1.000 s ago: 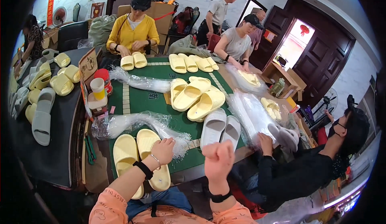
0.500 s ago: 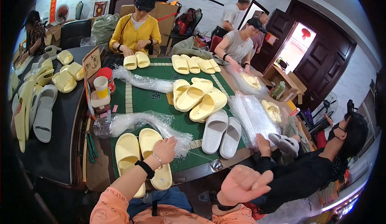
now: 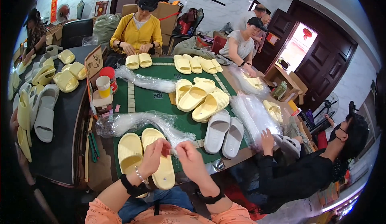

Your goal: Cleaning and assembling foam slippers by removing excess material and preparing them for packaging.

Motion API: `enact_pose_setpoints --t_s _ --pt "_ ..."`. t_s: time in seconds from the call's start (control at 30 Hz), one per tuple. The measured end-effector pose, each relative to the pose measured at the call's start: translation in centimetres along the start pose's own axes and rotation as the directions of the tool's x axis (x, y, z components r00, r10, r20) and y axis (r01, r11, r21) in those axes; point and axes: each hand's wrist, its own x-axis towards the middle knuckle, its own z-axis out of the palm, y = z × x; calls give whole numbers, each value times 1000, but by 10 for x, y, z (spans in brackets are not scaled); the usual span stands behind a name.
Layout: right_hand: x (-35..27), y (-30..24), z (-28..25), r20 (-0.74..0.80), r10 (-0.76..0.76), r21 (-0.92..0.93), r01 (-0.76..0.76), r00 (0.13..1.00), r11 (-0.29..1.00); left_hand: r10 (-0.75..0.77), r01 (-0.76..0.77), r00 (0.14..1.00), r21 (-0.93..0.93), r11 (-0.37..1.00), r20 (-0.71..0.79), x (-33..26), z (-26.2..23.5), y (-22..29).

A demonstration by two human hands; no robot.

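Clear plastic bag now sits pinched between both my hands, right above the pair of yellow slippers lying at the near edge of the green tabletop. My right hand, which hung low off the edge a moment ago, has come up to meet my left hand. Fingers of both are closed narrow on the film, so I judge I am working its mouth open.

even, bright indoor light. doorway at 2 o'clock blown out white. glare on clear plastic bags on the worktop. fisheye bends edges; black vignette all round. centre sharp, rim soft.
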Motion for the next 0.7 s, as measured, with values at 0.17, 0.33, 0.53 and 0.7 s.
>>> enact_pose_setpoints --t_s 0.17,0.33,0.53,0.7 --pt "2 34 45 110 44 60 -51 993 997 146 -81 986 544 835 -77 -22 -17 13" --pt "1 47 58 287 109 -90 -87 952 992 52 -2 996 600 800 -67 -14 -50 7" --pt "-15 59 92 712 379 244 -715 591 656 246 -44 951 704 709 -187 16 -127 -33" --pt "-28 79 129 798 470 269 -921 376 282 58 180 954 714 676 -295 24 -166 -74"
